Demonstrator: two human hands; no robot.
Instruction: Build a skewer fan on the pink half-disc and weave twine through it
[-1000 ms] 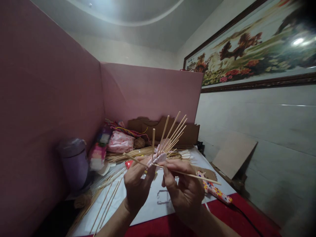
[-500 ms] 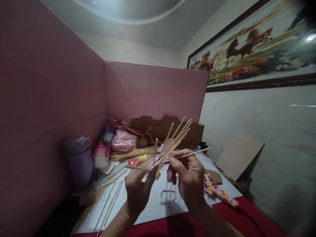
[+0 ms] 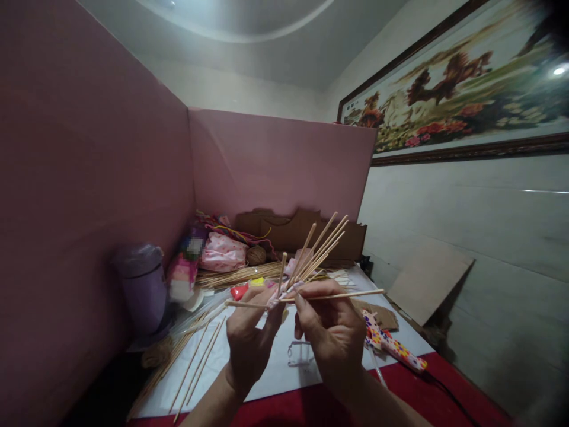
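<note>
My left hand (image 3: 249, 335) is closed around the base of a fan of thin wooden sticks (image 3: 320, 249), joined at the bottom by a pale, pinkish-white wrapping (image 3: 284, 292). One stick of the fan juts out to the left over this hand, and the others spread upward and to the right. My right hand (image 3: 331, 329) pinches a single wooden stick (image 3: 355, 294) between thumb and fingers. That stick lies nearly level, its left end at the wrapping; I cannot tell whether it is fixed there.
Loose sticks (image 3: 195, 362) lie on the white sheet (image 3: 267, 388) at left. A flower-patterned glue gun (image 3: 395, 345) with a cord rests at right. Behind stand a purple container (image 3: 143, 293), a pink dotted cloth bundle (image 3: 224, 252), a twine ball (image 3: 256, 256) and cardboard (image 3: 284, 228).
My right hand has moved slightly down and left. The stick in it has tilted from rising to the right to nearly level. My left hand has barely moved.
</note>
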